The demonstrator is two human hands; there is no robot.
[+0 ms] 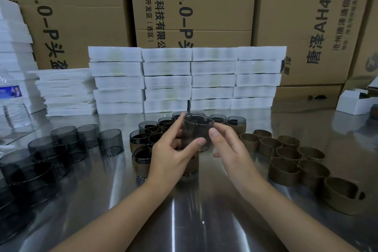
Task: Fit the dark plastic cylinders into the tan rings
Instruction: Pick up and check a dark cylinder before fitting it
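Aloft, dark cylinder (197, 129), pinched between left hand (171, 159) and right hand (229, 149) grips

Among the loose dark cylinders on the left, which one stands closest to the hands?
The cylinder at the group's right end, just left of the ringed pieces; the others sit farther left.
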